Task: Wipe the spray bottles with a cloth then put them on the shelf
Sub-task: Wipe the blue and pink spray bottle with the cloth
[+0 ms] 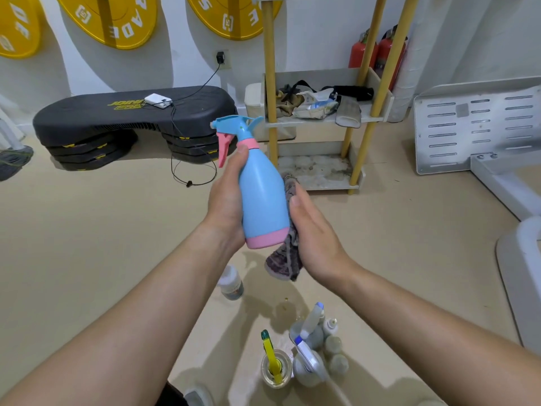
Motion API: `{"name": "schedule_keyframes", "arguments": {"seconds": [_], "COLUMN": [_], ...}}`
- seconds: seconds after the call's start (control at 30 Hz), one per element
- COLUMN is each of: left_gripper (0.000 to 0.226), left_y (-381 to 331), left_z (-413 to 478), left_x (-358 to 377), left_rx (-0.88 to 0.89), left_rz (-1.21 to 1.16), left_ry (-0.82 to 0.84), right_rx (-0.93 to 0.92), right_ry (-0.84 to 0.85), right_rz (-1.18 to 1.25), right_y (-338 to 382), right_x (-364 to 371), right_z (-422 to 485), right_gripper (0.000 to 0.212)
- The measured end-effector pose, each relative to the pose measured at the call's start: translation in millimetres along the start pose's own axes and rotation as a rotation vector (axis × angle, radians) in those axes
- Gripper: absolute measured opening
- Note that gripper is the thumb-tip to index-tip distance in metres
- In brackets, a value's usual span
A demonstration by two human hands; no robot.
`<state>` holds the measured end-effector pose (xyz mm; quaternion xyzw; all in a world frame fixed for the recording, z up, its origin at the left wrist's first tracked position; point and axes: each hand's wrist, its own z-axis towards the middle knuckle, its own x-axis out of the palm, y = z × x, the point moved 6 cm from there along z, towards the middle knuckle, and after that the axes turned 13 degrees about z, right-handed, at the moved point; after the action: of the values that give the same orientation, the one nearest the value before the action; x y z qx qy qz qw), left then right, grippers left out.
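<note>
Clearly, both hands are busy with one blue spray bottle (263,197), which is held upright in the air above the floor (87,235), its pink trigger pointing to the left. The left hand (227,197) grasps the bottle's left side, with the thumb lying up near the pink collar. The right hand (314,235) holds a dark cloth (285,263) against the bottle's right side. Its thumb lies straight along the cloth, its fingers are hidden behind the bottle, and the loose end of the cloth hangs below the pink base.

Beyond the hands stands the shelf (270,83) with yellow poles. Its middle tray is full of rags and packets up to the front rim; its lowest tray shows a stained bottom behind a low edge. Bare floor lies between the hands and this shelf.

On the left, a black step platform (131,112) stands near the wall, and a loop of cable (193,177) lies on the floor just in front of it. On the right, the edge of a white slotted panel (474,124) comes close to the shelf.

Under the forearms, more spray bottles (310,350) stand in a tight group on the floor, and one small bottle (232,284) stands apart from them.
</note>
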<state>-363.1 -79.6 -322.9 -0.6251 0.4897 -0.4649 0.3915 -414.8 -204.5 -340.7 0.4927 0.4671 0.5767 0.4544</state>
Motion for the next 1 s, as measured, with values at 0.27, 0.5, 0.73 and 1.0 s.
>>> {"name": "schedule_keyframes", "arguments": {"seconds": [0.27,0.5,0.73,1.0], "left_gripper": [0.029,0.039,0.028,0.024], "left_y": [8.6,18.4,6.0,-1.1], "left_z": [-11.3,-21.3,-16.6,-7.6], "left_x": [8.9,24.6,11.4,1.4], "left_rx": [0.022,0.064,0.140,0.134], "left_rz": [0.153,0.325,0.312,0.358], "left_ry": [-0.047,0.044,-0.121,-0.103], "right_rx": [-0.198,0.029,0.090,0.073], "right_ry": [0.086,-0.070,-0.157,-0.134], "right_rz": [-0.285,0.232,0.164,0.000], "right_y": [22.3,14.0,0.6,-6.4], "right_x": [1.6,-9.6,-9.0,-7.3], "right_z": [9.9,20.6,9.4,1.5], "right_gripper": [0.050,0.032,0.031,0.039]}}
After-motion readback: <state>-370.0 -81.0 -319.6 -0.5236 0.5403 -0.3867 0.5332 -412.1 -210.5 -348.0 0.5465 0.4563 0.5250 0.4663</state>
